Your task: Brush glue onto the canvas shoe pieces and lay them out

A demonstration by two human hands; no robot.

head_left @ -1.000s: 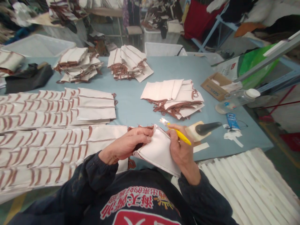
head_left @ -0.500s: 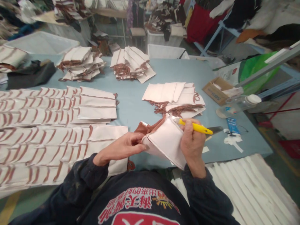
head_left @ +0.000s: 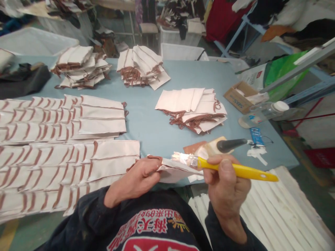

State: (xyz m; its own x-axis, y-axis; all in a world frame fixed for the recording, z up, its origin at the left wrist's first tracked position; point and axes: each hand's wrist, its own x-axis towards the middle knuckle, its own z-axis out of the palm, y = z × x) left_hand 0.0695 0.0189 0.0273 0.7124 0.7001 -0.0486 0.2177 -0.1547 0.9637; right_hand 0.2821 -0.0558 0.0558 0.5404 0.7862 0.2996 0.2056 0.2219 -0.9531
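Note:
My left hand (head_left: pixel 138 179) pinches a white fabric piece (head_left: pixel 174 172) with brown edging, tilted low over the table's front edge. In my right hand (head_left: pixel 227 184) is a paintbrush (head_left: pixel 235 170) with a yellow handle, its bristles coated in white and pointing left, just over the upper edge of the piece. Whether the bristles touch the fabric I cannot tell. Behind the brush lies a black-handled tool (head_left: pixel 231 144); its far end merges with a pale, smeared item (head_left: pixel 206 150). A stack of similar pieces (head_left: pixel 192 108) sits beyond my hands.
Overlapping rows of white pieces (head_left: pixel 52 153) cover the left of the blue table (head_left: pixel 146 122). Two more stacks (head_left: pixel 81 68) (head_left: pixel 141 66) stand farther back. On the right are a small cardboard box (head_left: pixel 240 97) and a clear bottle (head_left: pixel 264 113). White strips (head_left: pixel 264 209) lie at front right.
My right hand has drawn the brush back to the right and lower, with its handle now pointing right. The fabric piece has tipped flatter, and the black-handled tool shows more fully.

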